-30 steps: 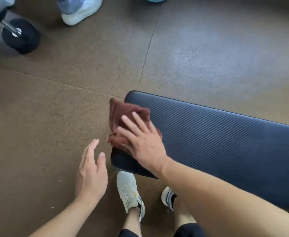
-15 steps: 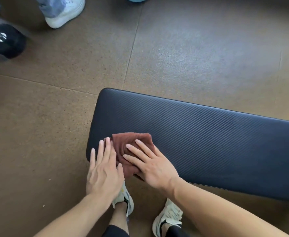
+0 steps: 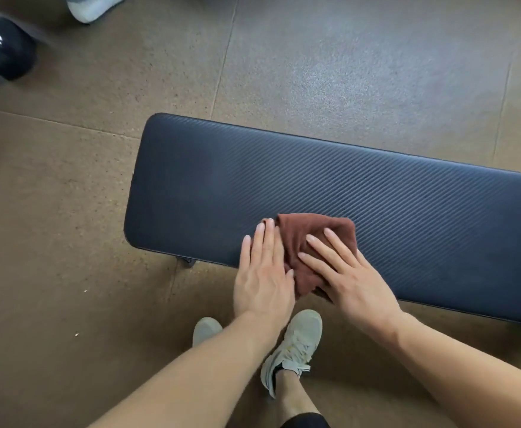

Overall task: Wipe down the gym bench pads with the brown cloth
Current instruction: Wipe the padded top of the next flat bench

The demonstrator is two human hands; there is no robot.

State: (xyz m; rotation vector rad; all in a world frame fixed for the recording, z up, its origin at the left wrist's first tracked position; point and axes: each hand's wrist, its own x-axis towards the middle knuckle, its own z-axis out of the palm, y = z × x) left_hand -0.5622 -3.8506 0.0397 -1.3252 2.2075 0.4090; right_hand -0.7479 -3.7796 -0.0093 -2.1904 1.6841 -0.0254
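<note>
Both hands now lie flat on the brown cloth, left hand joining at 9 o'clock of the right hand, sliding it rightward along the bench pad's near edge, so wiping progresses.

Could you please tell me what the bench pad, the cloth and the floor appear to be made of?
Bench pad: looks like dark navy vinyl or faux leather, matte, with a fine diagonal ribbed weave pattern.
Brown cloth: soft fabric, probably terry or microfibre, judging by its fuzzy nap and limp folds.
Floor: likely rubber tiles, brown and speckled, with thin seams between them.
</note>
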